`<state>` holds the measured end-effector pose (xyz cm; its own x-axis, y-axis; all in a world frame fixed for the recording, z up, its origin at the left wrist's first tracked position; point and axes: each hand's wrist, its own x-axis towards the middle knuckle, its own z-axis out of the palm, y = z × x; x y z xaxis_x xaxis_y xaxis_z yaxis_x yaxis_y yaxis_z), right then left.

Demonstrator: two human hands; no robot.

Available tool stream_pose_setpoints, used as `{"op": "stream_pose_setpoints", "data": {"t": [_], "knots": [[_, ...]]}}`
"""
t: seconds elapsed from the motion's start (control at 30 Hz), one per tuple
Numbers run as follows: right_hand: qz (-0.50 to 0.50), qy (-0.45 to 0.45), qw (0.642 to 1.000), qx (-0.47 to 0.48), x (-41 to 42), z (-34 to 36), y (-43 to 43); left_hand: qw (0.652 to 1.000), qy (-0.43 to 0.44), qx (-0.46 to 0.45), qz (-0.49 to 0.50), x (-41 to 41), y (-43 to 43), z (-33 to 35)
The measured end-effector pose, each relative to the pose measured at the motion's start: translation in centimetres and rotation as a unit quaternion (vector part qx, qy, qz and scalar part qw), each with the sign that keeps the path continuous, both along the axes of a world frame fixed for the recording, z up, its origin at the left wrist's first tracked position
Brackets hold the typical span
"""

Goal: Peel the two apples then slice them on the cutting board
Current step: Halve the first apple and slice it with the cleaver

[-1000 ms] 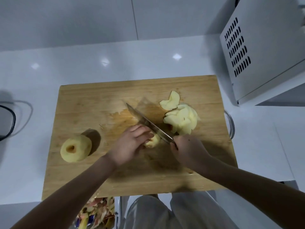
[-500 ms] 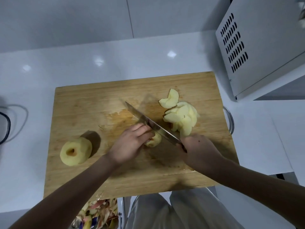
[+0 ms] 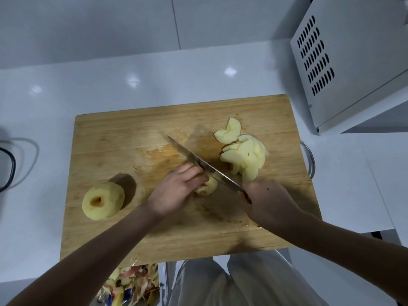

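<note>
1. The left hand [image 3: 174,191] reaches in from the lower left, forearm angled up across the near edge of the cutting board [image 3: 110,133]. It lies palm down, and its fingers [image 3: 189,171] curl over the last apple piece [image 3: 208,186], holding it against the wood.
2. The right hand [image 3: 267,202] comes in from the lower right, knuckles up. It is closed tight round the handle of the knife [image 3: 198,162], which is almost wholly hidden in the fist.
3. The blade runs diagonally up and to the left from that fist. It passes just beside the left fingertips and lies on the far side of the held piece.
4. A heap of cut apple slices [image 3: 245,157] lies on the board's right part, just beyond the right hand.
5. The second peeled apple [image 3: 102,199] sits whole on the board's left part, well apart from both hands, its core hollow turned towards the camera.
6. The board lies on a white surface [image 3: 88,85], and a white vented appliance [image 3: 353,62] stands at the far right.
7. Apple peels [image 3: 132,286] are heaped below the board's near edge.
</note>
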<state>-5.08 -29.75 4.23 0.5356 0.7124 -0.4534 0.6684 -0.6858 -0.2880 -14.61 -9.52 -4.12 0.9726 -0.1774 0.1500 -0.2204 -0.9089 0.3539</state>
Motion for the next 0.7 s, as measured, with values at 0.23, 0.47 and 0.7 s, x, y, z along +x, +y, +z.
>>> {"op": "stream_pose_setpoints", "data": {"t": [0.23,0.47,0.7], "knots": [[-0.029,0.023,0.999,0.006,0.0,-2.6,1.3,1.000,-0.015,0.007,0.005,-0.3,-0.1,-0.2],[-0.022,0.020,0.999,0.017,0.0,-1.1,0.5,1.000,-0.019,0.001,0.018,-0.6,-0.4,0.2],[-0.005,0.001,1.000,-0.002,-0.4,0.0,0.6,1.000,-0.009,0.007,0.010,-0.6,-0.4,0.1]]}}
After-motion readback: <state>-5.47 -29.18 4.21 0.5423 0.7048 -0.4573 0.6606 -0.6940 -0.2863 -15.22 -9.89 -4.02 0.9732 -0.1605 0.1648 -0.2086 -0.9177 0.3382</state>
